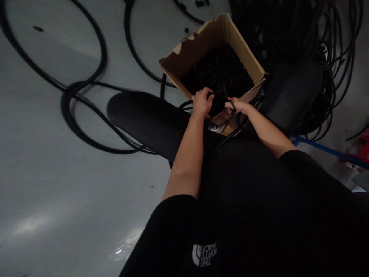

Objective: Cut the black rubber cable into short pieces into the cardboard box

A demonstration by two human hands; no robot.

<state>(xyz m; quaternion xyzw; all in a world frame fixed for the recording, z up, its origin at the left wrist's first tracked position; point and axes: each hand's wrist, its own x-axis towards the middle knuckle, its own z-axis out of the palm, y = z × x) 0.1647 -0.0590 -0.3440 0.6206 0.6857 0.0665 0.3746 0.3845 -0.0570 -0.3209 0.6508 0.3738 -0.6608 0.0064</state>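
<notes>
My right hand (238, 105) is closed around the handles of a pair of scissors (232, 104), black with a touch of orange. Their blades point away from me over a cardboard box (245, 44). To the left of them, my left hand (203, 100) grips a black rubber tube (219, 92) at the box's near edge. The tube's end reaches toward the blades; whether they touch it I cannot tell. Inside the box lies a heap of short black cut pieces (217, 67).
Long black tubing (103, 50) loops over the grey floor (72, 215) at left. A large tangle of black tubing (288, 30) is heaped at upper right. My knees flank the box. A blue bar (323, 144) and a red object (363, 148) are at the right.
</notes>
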